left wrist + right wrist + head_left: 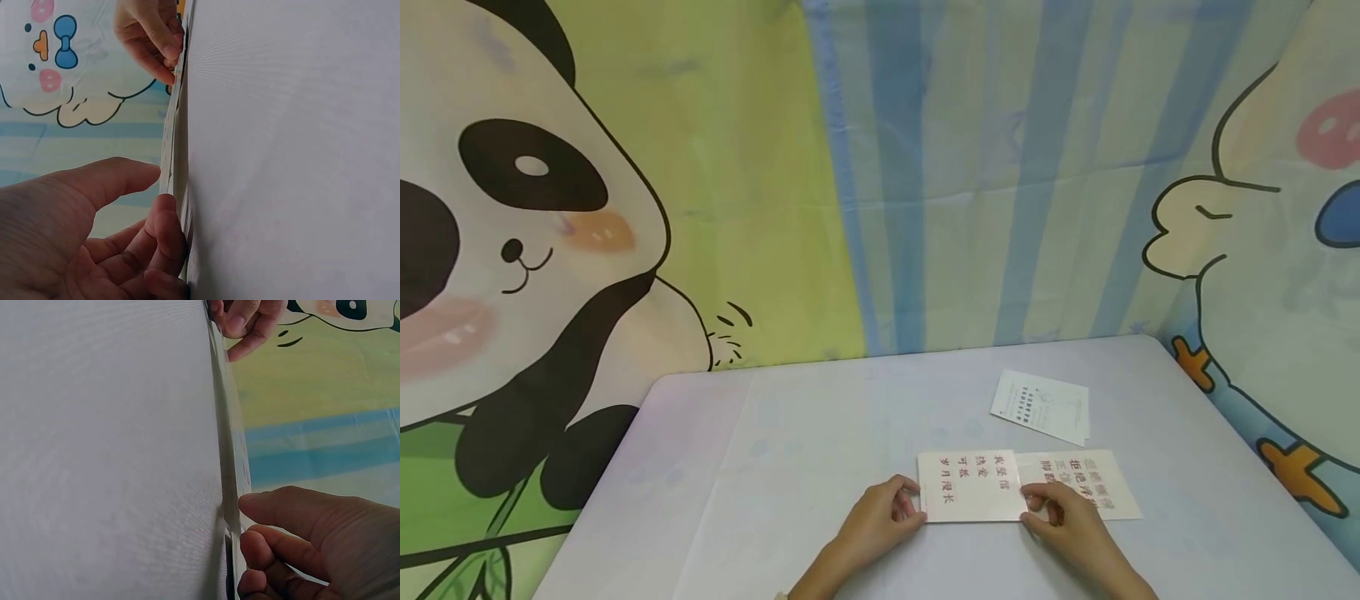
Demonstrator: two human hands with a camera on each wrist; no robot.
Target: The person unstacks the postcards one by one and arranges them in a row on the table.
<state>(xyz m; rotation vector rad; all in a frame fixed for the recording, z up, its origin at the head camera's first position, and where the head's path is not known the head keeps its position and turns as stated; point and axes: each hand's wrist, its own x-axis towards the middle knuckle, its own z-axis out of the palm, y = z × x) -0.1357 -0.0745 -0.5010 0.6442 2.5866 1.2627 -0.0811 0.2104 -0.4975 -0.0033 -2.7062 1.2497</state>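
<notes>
A white card with red characters (972,487) lies near the front edge of the pale table (775,467), held at both short ends; the left hand (880,521) pinches its left edge, thumb (119,178) above and curled fingers (164,234) under the rim; the right hand (1067,525) pinches the right edge likewise, thumb (281,506) on top and fingers (265,547) bent beneath; the card overlaps a second printed card (1093,487) on its right, partly under the right hand; a small white leaflet (1041,406) lies apart, farther back; a cartoon panda cloth (550,250) hangs behind.
</notes>
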